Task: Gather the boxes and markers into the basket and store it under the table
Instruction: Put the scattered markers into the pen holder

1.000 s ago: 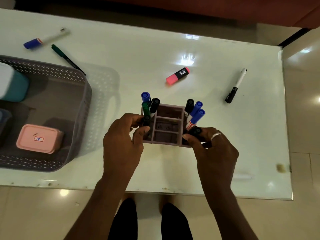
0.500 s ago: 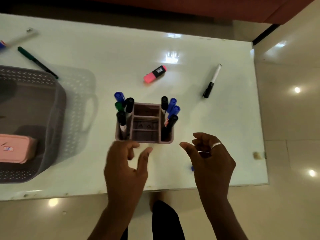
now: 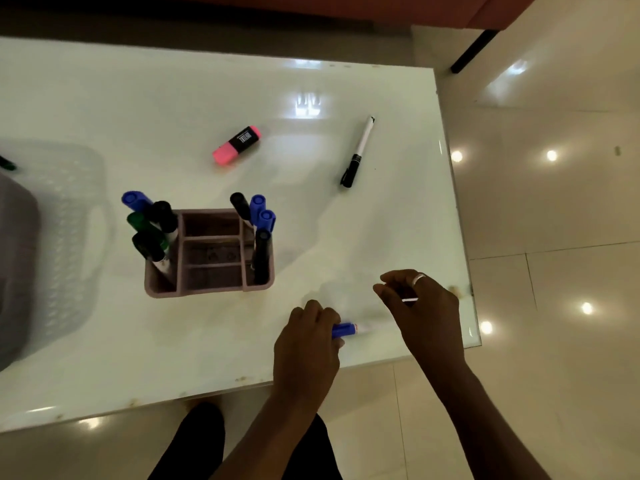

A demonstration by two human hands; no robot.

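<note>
Head view — left hand (image 3: 304,344) around marker (image 3: 344,330)

Dim, warm indoor light. Glare (reflected ceiling lamps) shows as a white patch on the glossy table (image 3: 308,105) and as round spots on the floor (image 3: 551,155). A soft shadow falls to the right of the holder (image 3: 211,252). The left hand (image 3: 304,344) and the blue marker (image 3: 343,330) are blurred; the table edges bow.

Gap (bare tabletop (image 3: 221,181)) between holder (image 3: 207,289) and highlighter (image 3: 237,144)
</note>
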